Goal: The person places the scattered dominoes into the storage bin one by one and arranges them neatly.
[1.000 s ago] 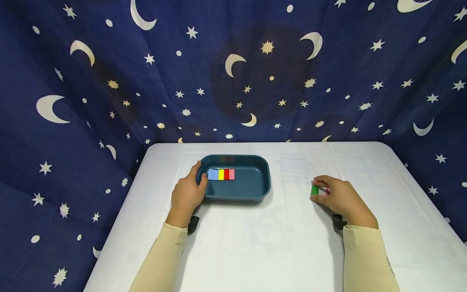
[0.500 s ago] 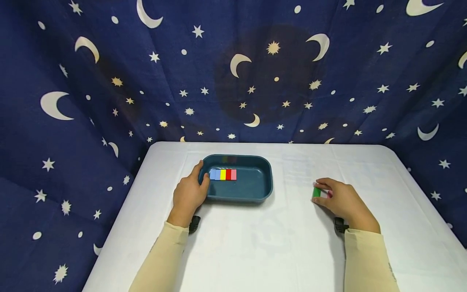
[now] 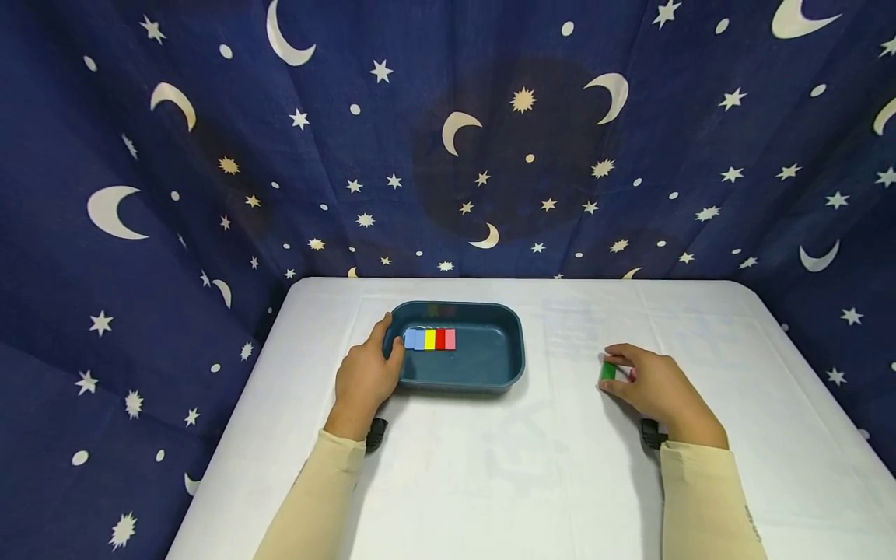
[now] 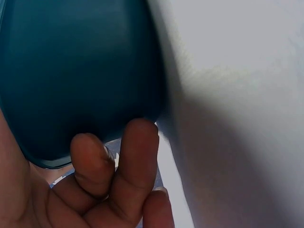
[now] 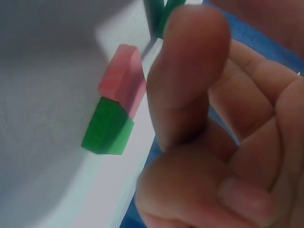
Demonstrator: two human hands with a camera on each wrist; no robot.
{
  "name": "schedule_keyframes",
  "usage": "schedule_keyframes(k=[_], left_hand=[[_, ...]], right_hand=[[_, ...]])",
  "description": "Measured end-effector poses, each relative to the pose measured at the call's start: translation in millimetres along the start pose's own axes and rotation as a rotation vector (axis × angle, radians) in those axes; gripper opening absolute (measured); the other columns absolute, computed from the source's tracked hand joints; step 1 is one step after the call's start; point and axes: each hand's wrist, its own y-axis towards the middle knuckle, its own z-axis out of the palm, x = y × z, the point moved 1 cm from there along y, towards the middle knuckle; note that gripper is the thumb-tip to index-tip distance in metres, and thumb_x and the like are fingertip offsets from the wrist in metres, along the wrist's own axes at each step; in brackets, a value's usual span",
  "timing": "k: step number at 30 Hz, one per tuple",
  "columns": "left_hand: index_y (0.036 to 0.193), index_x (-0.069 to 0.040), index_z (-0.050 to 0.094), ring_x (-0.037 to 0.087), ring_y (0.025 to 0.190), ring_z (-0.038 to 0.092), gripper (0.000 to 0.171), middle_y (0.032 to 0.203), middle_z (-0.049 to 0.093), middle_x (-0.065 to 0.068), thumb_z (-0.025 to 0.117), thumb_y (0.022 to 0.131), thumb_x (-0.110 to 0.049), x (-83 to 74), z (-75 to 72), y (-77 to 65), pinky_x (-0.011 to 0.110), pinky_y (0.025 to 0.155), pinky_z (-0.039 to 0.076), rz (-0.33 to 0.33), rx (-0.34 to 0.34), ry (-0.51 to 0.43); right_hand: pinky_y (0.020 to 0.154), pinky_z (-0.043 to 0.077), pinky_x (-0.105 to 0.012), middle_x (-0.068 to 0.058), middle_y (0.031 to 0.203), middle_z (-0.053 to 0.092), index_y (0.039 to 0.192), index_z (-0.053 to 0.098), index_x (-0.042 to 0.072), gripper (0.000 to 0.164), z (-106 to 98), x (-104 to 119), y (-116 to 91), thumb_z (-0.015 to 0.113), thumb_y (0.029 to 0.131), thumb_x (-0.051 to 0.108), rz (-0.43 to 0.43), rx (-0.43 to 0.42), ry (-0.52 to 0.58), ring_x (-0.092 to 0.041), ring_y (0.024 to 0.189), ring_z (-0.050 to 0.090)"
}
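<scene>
A dark teal tray (image 3: 483, 359) stands left of centre. My left hand (image 3: 365, 381) grips its left end, thumb at the rim and fingers along the outer wall. Inside lies a row of small blocks: two light blue (image 3: 414, 340), one yellow (image 3: 430, 340), one red (image 3: 440, 340) and one pink (image 3: 450, 340). Over to the right, my right hand (image 3: 651, 385) pinches a green block (image 3: 608, 372) between thumb and fingers. In the right wrist view, its green edge (image 5: 166, 19) shows by a fingertip. Below the hand, a pink block (image 5: 123, 78) and another green block (image 5: 107, 128) touch end to end.
A white cloth covers the table (image 3: 532, 467), which has rounded far corners. Behind it and along both sides hangs a dark blue curtain (image 3: 392, 148) printed with moons and stars. The tray lies well to the left of the right hand.
The head view has shifted slightly. Both hands stay nearly where they were. Less of the pink block shows under the right hand, and the green block looks slightly turned.
</scene>
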Motion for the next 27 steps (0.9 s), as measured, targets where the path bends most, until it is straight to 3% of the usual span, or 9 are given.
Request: schedule_keyframes(k=[13,20,27], left_hand=[[0.160,-0.030,0.048,0.025,0.051,0.056,0.058,0.069,0.066,0.013,0.051,0.106,-0.049,1.0,-0.7,-1.0,0.042,0.043,0.044,-0.001,-0.007,-0.015],[0.160,-0.030,0.049,0.026,0.053,0.059,0.058,0.074,0.070,0.017,0.050,0.106,-0.050,0.9,0.1,-1.9,0.043,0.044,0.045,0.006,-0.018,-0.006],[0.160,-0.029,0.049,0.025,0.050,0.056,0.058,0.068,0.066,0.014,0.052,0.105,-0.049,0.6,-2.1,-2.3,0.042,0.043,0.044,0.012,-0.022,-0.015]], right_hand=[[0.095,0.046,-0.067,-0.019,0.136,0.068,0.146,0.059,0.004,0.068,1,4,2,0.085,0.090,0.034,-0.001,0.008,-0.001,-0.042,0.110,0.065],[0.102,0.039,-0.072,-0.019,0.131,0.071,0.144,0.059,0.001,0.071,-9,12,9,0.089,0.086,0.032,0.012,0.072,-0.015,-0.051,0.133,0.052],[0.100,0.041,-0.071,-0.016,0.126,0.074,0.143,0.059,-0.001,0.075,-18,20,12,0.091,0.083,0.029,0.024,0.123,-0.042,-0.051,0.130,0.055]])
